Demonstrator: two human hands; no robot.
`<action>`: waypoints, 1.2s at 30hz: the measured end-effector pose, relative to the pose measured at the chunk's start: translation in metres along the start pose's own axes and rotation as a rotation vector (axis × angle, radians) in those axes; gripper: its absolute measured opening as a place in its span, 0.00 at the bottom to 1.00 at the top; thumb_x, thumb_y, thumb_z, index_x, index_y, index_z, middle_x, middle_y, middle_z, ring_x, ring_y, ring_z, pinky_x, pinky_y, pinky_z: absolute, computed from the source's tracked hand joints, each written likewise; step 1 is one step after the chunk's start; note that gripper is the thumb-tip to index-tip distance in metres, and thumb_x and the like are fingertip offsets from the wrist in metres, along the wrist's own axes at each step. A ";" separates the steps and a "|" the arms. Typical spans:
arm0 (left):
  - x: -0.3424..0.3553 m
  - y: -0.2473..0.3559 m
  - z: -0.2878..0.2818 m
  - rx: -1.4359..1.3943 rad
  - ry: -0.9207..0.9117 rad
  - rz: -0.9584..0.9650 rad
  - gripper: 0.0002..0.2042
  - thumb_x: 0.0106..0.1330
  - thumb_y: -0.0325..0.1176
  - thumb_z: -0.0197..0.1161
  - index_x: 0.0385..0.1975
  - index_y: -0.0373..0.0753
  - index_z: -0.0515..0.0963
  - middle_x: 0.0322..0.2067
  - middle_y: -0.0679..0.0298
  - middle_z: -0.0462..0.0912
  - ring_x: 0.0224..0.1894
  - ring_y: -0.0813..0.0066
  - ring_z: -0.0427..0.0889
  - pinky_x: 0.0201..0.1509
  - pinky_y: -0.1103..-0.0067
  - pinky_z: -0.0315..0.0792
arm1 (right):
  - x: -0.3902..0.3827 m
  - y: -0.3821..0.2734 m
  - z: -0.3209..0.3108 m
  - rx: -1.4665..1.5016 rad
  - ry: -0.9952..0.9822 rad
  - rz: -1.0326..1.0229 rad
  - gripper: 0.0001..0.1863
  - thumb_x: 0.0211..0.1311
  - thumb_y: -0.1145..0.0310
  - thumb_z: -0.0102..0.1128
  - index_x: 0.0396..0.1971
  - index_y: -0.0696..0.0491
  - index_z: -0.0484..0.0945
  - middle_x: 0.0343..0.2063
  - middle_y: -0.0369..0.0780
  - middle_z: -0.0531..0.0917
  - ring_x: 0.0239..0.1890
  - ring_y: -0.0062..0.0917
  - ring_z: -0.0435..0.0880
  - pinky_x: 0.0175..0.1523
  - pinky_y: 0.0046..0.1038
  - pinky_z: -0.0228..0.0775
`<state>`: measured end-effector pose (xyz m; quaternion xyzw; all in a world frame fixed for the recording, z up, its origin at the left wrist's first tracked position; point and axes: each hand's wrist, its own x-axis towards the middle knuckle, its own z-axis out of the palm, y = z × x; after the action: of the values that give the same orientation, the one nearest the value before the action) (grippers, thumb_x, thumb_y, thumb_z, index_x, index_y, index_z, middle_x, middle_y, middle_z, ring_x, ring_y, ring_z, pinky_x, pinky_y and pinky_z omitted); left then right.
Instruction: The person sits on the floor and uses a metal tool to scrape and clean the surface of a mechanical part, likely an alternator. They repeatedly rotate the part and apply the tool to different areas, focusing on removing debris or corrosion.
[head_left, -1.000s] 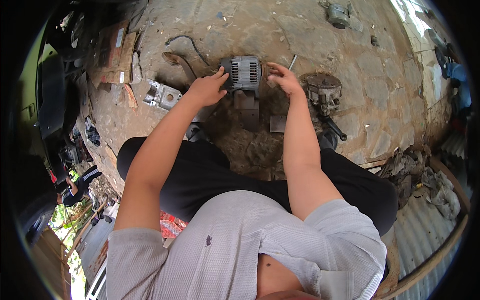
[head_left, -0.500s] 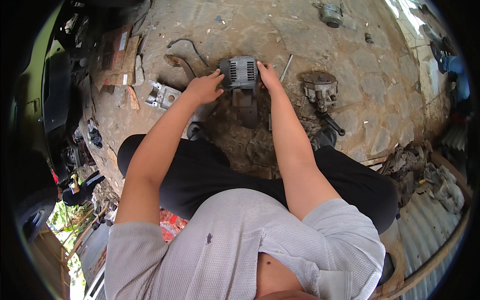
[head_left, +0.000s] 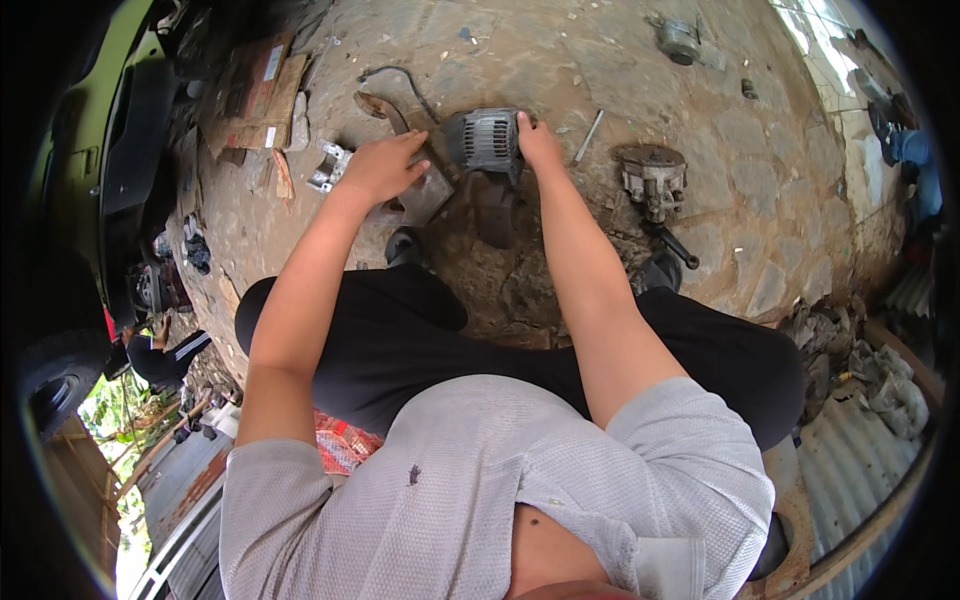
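Alternator [head_left: 488, 145] sits on the stone floor [head_left: 760, 190] at 12 o'clock, ahead of the knees; right hand [head_left: 538, 145] presses its right flank, fingers curled on the casing, likely steadying it; left hand [head_left: 382, 168] loosely spread beside its left, over a flat metal plate [head_left: 428, 196]; second dismantled unit [head_left: 652, 180] at 2 o'clock; cardboard scraps [head_left: 262, 88] at 10; outdoor yard, gritty oily paving.

Alternator [head_left: 487, 145] between hands, on ground [head_left: 620, 60]
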<state>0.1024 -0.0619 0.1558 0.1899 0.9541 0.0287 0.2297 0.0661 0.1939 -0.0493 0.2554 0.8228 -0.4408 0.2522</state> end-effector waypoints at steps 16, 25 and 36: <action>-0.028 -0.027 0.002 0.036 0.153 -0.003 0.26 0.73 0.46 0.60 0.67 0.44 0.74 0.58 0.55 0.83 0.57 0.50 0.83 0.60 0.59 0.76 | -0.074 -0.029 -0.007 -0.219 0.205 -0.210 0.33 0.61 0.35 0.59 0.49 0.51 0.77 0.43 0.50 0.89 0.51 0.49 0.87 0.54 0.48 0.76; -0.033 -0.025 0.013 0.082 0.127 0.037 0.26 0.73 0.47 0.59 0.68 0.42 0.74 0.62 0.57 0.81 0.61 0.53 0.80 0.63 0.61 0.75 | -0.075 -0.017 -0.005 -0.212 0.250 -0.240 0.35 0.61 0.33 0.60 0.47 0.54 0.78 0.43 0.53 0.88 0.49 0.48 0.87 0.52 0.47 0.77; 0.038 0.008 0.038 -0.146 0.135 0.046 0.29 0.76 0.51 0.56 0.72 0.44 0.68 0.72 0.54 0.69 0.71 0.53 0.70 0.73 0.63 0.68 | -0.026 0.051 -0.009 0.181 0.148 -0.399 0.33 0.71 0.41 0.55 0.51 0.59 0.83 0.46 0.54 0.86 0.51 0.46 0.85 0.57 0.45 0.75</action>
<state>0.0912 -0.0416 0.1068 0.1922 0.9581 0.1163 0.1777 0.1162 0.2212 -0.0585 0.1410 0.8302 -0.5341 0.0750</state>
